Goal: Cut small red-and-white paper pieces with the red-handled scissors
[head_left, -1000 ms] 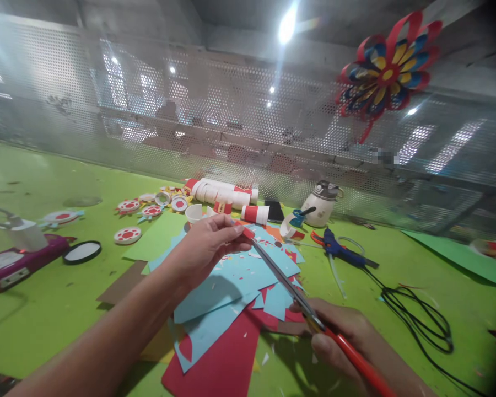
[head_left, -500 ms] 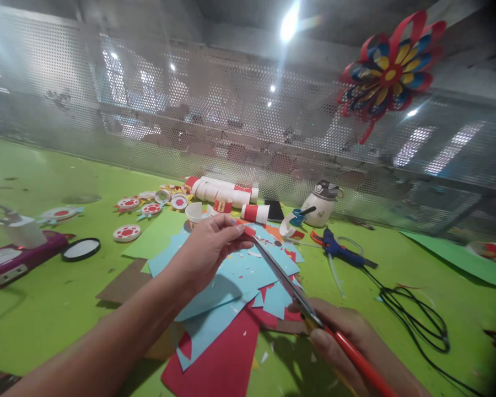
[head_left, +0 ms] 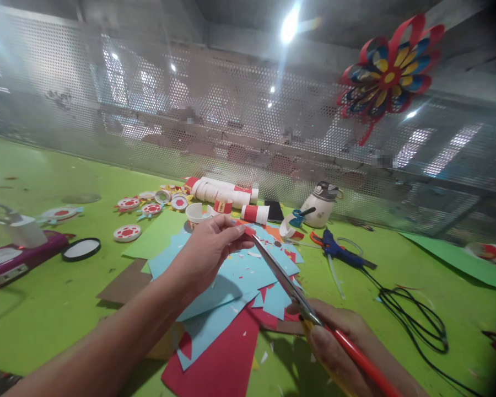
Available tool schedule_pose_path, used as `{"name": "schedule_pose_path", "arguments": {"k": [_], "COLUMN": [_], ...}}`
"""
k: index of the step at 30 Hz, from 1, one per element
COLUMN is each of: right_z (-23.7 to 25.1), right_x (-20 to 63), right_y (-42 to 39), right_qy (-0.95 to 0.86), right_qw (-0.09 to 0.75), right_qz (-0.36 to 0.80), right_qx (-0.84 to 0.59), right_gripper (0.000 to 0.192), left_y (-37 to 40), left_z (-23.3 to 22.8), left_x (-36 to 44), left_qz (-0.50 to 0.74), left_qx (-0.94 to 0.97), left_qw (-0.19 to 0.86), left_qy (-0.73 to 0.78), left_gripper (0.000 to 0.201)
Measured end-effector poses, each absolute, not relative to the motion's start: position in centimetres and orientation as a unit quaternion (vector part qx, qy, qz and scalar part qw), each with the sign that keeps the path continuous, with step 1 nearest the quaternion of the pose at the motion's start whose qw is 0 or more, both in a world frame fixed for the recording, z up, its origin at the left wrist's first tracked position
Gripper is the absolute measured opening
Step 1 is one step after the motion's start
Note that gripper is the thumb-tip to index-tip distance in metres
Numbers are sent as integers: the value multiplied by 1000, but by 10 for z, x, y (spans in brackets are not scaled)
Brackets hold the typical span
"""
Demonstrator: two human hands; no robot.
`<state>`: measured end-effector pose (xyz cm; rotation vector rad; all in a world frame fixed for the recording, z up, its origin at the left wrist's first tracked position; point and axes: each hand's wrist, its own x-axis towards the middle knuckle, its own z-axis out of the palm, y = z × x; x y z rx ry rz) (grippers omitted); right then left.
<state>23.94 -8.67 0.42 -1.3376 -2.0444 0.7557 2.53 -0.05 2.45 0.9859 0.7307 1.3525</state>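
two hands: left grip (head_left: 206, 251) pinching a red scrap (head_left: 248, 231), right grip (head_left: 339, 344) wrapped round scissors (head_left: 289, 289).

Surface: green table (head_left: 45, 309).
Centre: blue and red paper sheets (head_left: 227, 309).
Back: paper cups (head_left: 223, 193), white bottle (head_left: 323, 205).
Right: glue gun (head_left: 341, 249), black cable (head_left: 413, 320).
Left: purple device (head_left: 8, 263), round mirror (head_left: 81, 249).

Left hand (head_left: 209, 248) pinching a small red scrap (head_left: 248, 231), seemingly paper, above blue sheets (head_left: 231, 281). Right hand (head_left: 339, 342) clasping red-handled scissors (head_left: 297, 298), blade tips at the scrap. Green worktop (head_left: 58, 298) beneath.
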Motion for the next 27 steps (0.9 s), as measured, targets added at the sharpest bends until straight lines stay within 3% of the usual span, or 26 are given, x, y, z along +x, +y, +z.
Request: {"name": "schedule_pose_path", "arguments": {"k": [27], "right_z": [0], "right_x": [241], "right_y": [-81], "right_qy": [-772], "right_qw": [272], "right_qz": [297], "right_qx": [-492], "right_gripper": [54], "left_y": [-1], "left_z": [24], "left_x": [27], "left_qz": [598], "left_qx": [427], "left_qw": [602], "left_qy": [311], "left_gripper": [16]}}
